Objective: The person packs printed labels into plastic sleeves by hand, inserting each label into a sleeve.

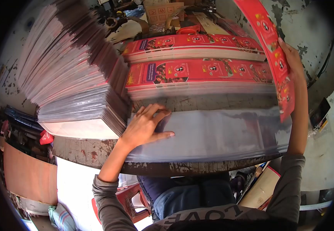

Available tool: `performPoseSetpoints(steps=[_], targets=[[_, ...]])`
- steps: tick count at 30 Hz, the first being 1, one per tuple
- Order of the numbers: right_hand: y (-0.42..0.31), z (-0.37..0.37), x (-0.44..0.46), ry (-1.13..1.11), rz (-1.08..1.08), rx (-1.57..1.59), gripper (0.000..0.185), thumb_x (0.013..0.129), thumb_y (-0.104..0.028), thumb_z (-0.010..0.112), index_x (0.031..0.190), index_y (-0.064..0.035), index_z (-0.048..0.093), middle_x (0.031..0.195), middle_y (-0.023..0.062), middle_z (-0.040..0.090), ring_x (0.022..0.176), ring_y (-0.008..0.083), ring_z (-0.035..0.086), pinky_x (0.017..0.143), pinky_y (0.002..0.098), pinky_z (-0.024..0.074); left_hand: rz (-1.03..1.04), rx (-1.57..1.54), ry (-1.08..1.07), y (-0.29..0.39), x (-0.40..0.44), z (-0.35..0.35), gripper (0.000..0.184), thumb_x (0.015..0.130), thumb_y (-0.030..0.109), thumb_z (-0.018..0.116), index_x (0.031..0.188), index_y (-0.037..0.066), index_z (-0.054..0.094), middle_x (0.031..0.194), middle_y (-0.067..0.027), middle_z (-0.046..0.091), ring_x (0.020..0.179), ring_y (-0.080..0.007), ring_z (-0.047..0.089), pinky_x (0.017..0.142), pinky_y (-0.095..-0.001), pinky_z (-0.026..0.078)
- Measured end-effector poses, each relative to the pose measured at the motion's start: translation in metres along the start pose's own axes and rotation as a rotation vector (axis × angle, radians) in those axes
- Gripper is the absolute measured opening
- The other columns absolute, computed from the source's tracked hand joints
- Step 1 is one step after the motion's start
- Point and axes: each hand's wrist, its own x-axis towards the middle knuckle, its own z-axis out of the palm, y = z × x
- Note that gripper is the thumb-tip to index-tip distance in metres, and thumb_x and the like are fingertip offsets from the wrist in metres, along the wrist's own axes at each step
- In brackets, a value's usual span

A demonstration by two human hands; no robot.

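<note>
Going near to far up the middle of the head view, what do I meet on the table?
Pile of translucent plastic sheets, nearer stack of red printed strips, farther red stack, cardboard with printed symbols.

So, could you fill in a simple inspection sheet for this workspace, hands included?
Surface: worktable scuffed, finish worn.
Job's things: two stacks of red printed strips; flat pile of clear plastic sheets in front; tall, fanned stack at left.
Clutter: cardboard box and mixed items behind the stacks.
Left hand: rests on the plastic pile, fingers spread.
Right hand: holds up one red printed strip.
Cables: a thin dark line on the right, possibly one.
Surroundings: wall with peeling paint; red stool below the table.
</note>
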Motion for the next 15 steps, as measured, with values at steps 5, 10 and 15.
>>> performPoseSetpoints(steps=[5,10,15], targets=[[-0.023,0.025,-0.003,-0.242,0.053,0.315,0.038,0.087,-0.029,0.062,0.112,-0.0009,0.057,0.098,0.0065,0.065,0.079,0.0104,0.063,0.073,0.025,0.0504,0.019,0.029,0.019,-0.002,0.0,0.003,0.058,0.068,0.046,0.073,0.111,0.009,0.061,0.105,-0.0076,0.053,0.097,-0.0293,0.054,0.089,-0.044,0.041],[-0.034,0.091,-0.013,-0.127,-0.058,0.607,0.036,0.087,-0.025,0.063,0.111,0.0004,0.058,0.098,0.007,0.065,0.082,0.0114,0.062,0.074,0.026,0.0497,0.108,-0.031,0.217,-0.001,0.003,0.006,0.049,0.067,0.034,0.076,0.108,0.011,0.062,0.096,-0.0073,0.052,0.091,-0.0241,0.051,0.082,-0.0393,0.038],[-0.047,0.155,-0.02,0.015,-0.24,0.483,0.035,0.086,-0.031,0.065,0.102,-0.0003,0.059,0.093,0.0059,0.066,0.075,0.0084,0.063,0.069,0.0243,0.0502,0.129,0.082,0.217,-0.008,0.005,0.014,0.026,0.076,0.02,0.069,0.1,0.011,0.065,0.088,-0.005,0.052,0.085,-0.0219,0.05,0.078,-0.0365,0.037]])
